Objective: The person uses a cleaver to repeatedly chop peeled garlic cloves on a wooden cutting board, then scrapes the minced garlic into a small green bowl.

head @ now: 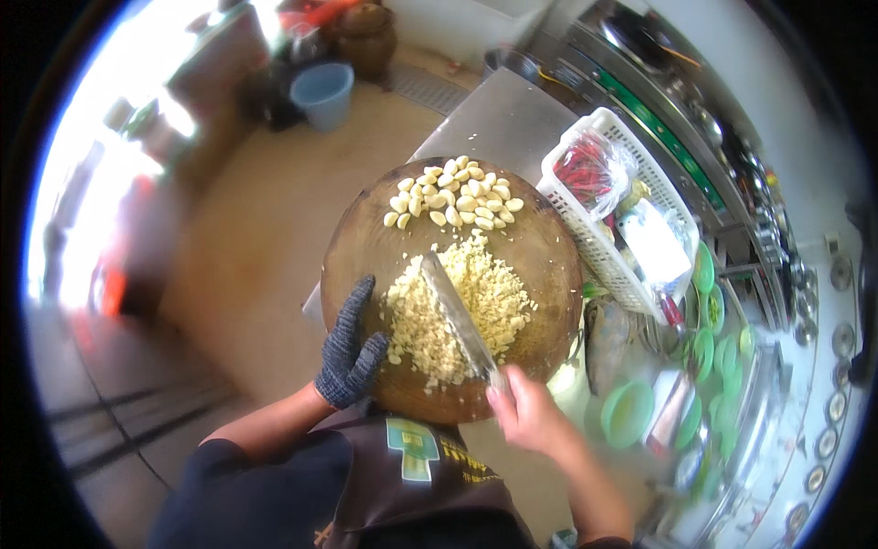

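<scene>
A round wooden chopping block (549, 274) stands before me at the end of a metal counter. Chopped garlic (490, 295) is heaped across its middle, and whole peeled garlic cloves (449, 192) lie together near its far edge. My right hand (528, 412) grips the handle of a cleaver (456, 312), whose blade stands on edge in the chopped garlic, slanting up to the left. My left hand (353, 350), in a dark grey knitted glove, rests at the block's left edge with fingers apart, beside the heap and holding nothing.
Right of the block, a white plastic basket (583, 237) holds a bag of red chillies (586, 168) and other items. Green bowls (627, 412) stand farther right. The metal counter (501, 117) extends beyond the block. A blue bucket (322, 92) is on the floor at the upper left.
</scene>
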Motion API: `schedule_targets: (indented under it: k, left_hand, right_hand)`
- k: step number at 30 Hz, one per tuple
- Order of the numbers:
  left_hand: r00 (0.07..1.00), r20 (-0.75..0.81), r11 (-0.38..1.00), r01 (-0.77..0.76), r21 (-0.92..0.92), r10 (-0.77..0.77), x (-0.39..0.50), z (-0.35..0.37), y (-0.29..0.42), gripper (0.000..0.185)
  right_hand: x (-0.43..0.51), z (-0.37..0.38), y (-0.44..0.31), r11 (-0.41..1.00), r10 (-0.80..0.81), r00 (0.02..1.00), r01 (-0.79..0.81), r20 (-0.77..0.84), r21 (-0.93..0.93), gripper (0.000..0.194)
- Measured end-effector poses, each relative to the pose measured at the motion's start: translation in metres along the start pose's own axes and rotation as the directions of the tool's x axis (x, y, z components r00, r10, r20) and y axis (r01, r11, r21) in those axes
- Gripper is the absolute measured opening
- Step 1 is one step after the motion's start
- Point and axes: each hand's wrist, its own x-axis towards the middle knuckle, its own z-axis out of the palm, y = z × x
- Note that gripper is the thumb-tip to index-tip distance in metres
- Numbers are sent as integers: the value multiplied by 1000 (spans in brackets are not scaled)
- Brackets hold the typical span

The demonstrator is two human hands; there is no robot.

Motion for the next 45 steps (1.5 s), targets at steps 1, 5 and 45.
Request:
schedule_targets:
  k: [1,5,45]
  left_hand:
    - [998,-50,999,36,21,-35,-8,9,2,73]
    - [969,-214,990,134,34,-124,-41,44,17,77]
    - [839,298,756,-541,368,455,10,149,74,84]
  right_hand:
    - [-1,-11,4,999,-41,999,41,5,36,31]
    - [-14,-64,24,982,57,982,-88,183,166,30]
    - [-10,-58,59,625,-51,962,-179,269,760,55]
